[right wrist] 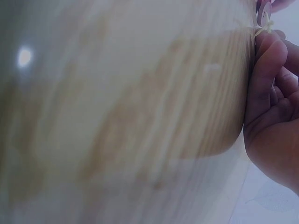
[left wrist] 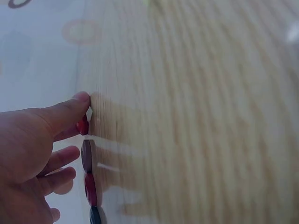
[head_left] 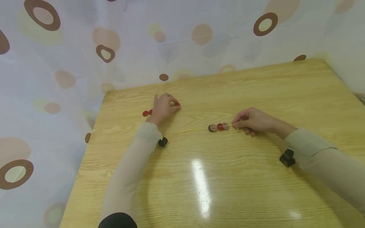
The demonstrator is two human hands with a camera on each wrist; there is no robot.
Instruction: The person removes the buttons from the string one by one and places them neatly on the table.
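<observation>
At the table's far left, my left hand (head_left: 163, 107) pinches a red button (head_left: 177, 104) between thumb and fingers. In the left wrist view that red button (left wrist: 83, 125) shows at the fingertips, beside a row with a brownish button (left wrist: 87, 156), a red one and a dark one. Part of this row is hidden under the hand in the head view. My right hand (head_left: 253, 121) pinches a yellow string (head_left: 191, 130) near its knotted end. Threaded on the string are pinkish-brown buttons (head_left: 225, 126), a red button (head_left: 220, 127) and a dark one at the left.
The wooden table (head_left: 242, 180) ends at a patterned curtain (head_left: 182, 50) behind and on the left. A black wrist camera (head_left: 163, 141) sits at my left cuff, another black camera (head_left: 287, 158) at the right. The string's free end lies leftward on the table.
</observation>
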